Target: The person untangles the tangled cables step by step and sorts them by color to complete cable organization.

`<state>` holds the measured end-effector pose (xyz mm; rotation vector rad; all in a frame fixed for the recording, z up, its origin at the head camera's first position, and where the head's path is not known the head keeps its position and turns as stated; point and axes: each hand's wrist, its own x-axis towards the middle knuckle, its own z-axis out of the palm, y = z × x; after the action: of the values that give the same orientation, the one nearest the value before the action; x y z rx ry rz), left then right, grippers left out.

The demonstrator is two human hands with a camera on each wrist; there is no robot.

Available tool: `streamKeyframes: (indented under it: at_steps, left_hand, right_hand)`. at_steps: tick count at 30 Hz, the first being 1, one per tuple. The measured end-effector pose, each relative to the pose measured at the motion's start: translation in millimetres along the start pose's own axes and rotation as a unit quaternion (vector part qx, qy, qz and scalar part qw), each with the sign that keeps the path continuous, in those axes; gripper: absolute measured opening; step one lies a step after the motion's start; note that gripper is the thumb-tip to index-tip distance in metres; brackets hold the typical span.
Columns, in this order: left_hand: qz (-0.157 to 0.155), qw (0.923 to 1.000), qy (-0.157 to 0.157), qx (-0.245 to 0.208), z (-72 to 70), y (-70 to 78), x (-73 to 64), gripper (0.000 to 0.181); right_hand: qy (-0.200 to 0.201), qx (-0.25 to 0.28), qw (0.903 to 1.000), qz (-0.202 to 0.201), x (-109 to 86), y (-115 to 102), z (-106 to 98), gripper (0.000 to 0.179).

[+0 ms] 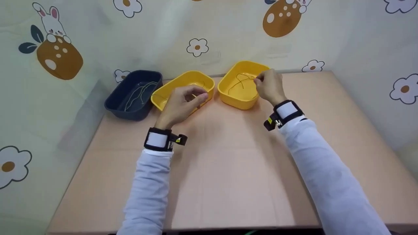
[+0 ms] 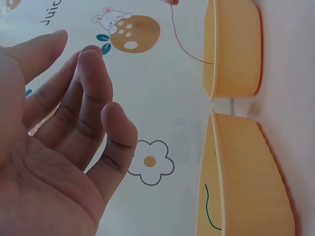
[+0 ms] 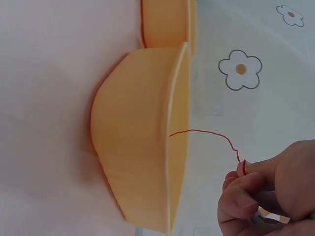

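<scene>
My right hand [image 1: 270, 86] is over the right side of the right-hand yellow bin [image 1: 240, 103]. It pinches one end of a thin red thread [image 3: 211, 132], which trails down over the rim into that bin. More thread [image 1: 242, 81] lies loosely on the bin floor. My left hand [image 1: 179, 104] hovers above the front of the middle yellow bin [image 1: 194, 73]; its fingers are loosely bent, with nothing visible between them. A green thread [image 2: 207, 204] shows inside the middle bin in the left wrist view, while my left hand hides part of that bin in the head view.
At the left stands a navy blue bin [image 1: 132, 115] with several pale greenish threads [image 1: 142, 92] inside. All the bins are at the back of a pinkish table [image 1: 225, 176], close to a patterned wall covering [image 1: 228, 36]. Another wall panel [image 1: 375, 65] rises on the right.
</scene>
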<state>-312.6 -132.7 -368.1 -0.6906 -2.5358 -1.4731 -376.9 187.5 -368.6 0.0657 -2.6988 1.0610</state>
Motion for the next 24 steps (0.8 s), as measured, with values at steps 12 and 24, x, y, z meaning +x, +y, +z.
streamKeyframes:
  at_steps: [12, 24]
  left_hand:
    - [0.017, 0.9997, -0.019, -0.004, 8.6, 5.1, 2.5, 0.023]
    - [0.033, 0.9981, 0.004, 0.053, 22.7, 7.4, 4.1, 0.03]
  right_hand:
    - [-0.047, -0.012, 0.9986, -0.021, 2.2, 4, 25, 0.024]
    - [-0.036, 0.046, 0.9902, -0.127, -23.7, 29, 0, 0.023]
